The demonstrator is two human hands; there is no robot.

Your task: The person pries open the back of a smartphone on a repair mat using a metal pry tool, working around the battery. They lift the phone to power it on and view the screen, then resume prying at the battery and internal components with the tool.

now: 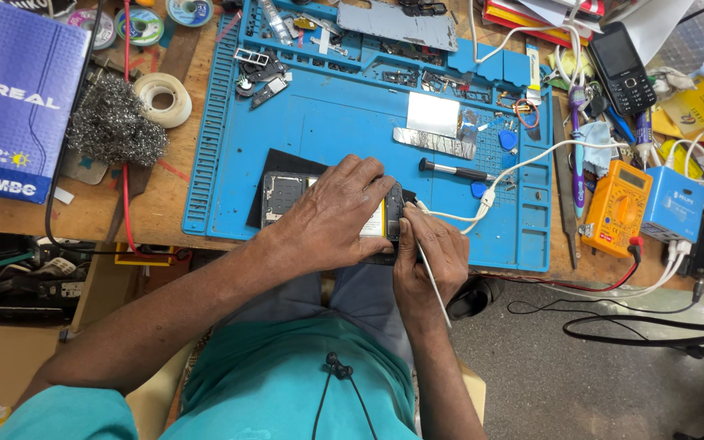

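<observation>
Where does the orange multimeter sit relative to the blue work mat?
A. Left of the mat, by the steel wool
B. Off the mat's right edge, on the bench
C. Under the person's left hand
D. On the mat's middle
B: the orange multimeter lies on the wooden bench just past the right edge of the blue work mat, beside a small blue box.

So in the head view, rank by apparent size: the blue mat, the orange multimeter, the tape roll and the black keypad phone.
1. Blue mat
2. Orange multimeter
3. Black keypad phone and tape roll: they look too alike to rank.
</observation>
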